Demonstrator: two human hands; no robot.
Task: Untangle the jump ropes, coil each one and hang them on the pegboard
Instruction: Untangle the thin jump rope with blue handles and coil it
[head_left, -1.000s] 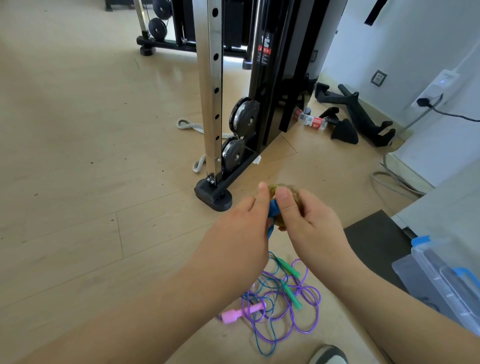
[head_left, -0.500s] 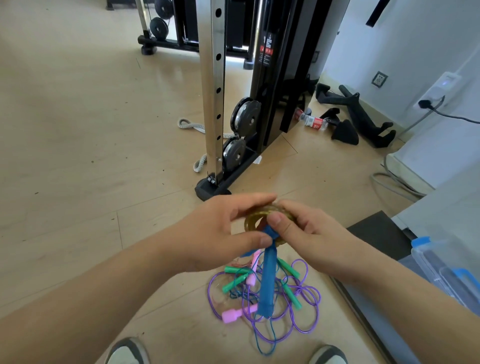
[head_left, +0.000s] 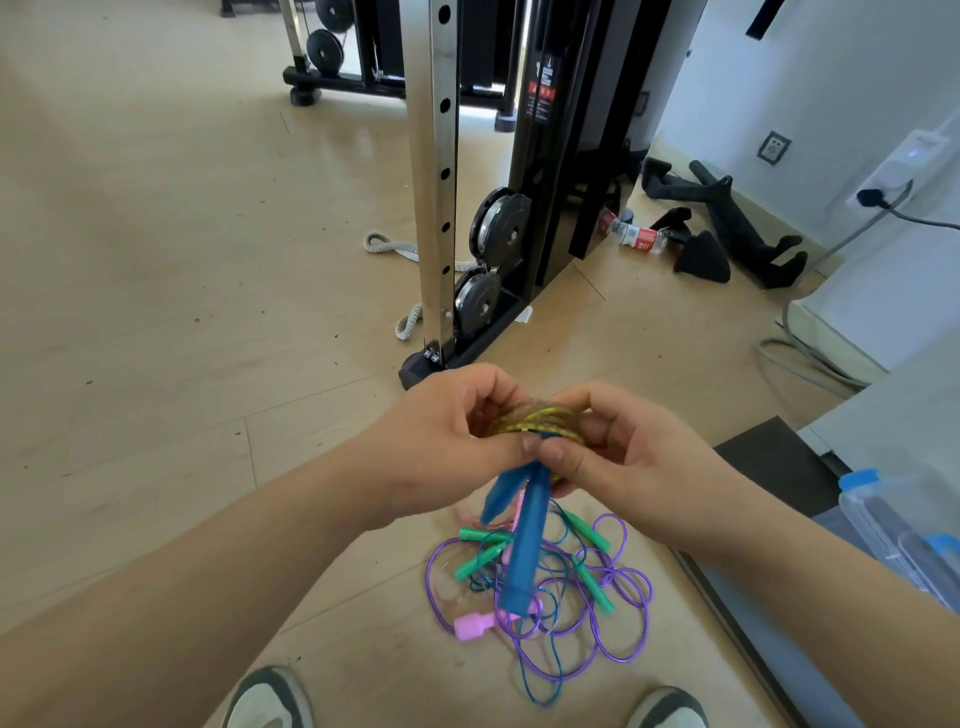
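Head view: my left hand (head_left: 441, 431) and right hand (head_left: 623, 457) meet in front of me, fingers of both curled round the yellow coil (head_left: 535, 418) held between them. Its blue handles (head_left: 524, 545) hang below my thumbs, over the tangle (head_left: 571, 608) on the floor (head_left: 156, 312).

Left hand (head_left: 441, 441), right hand (head_left: 639, 460) and forearms (head_left: 218, 566) are bare; the two shoes (head_left: 267, 696) are grey and white
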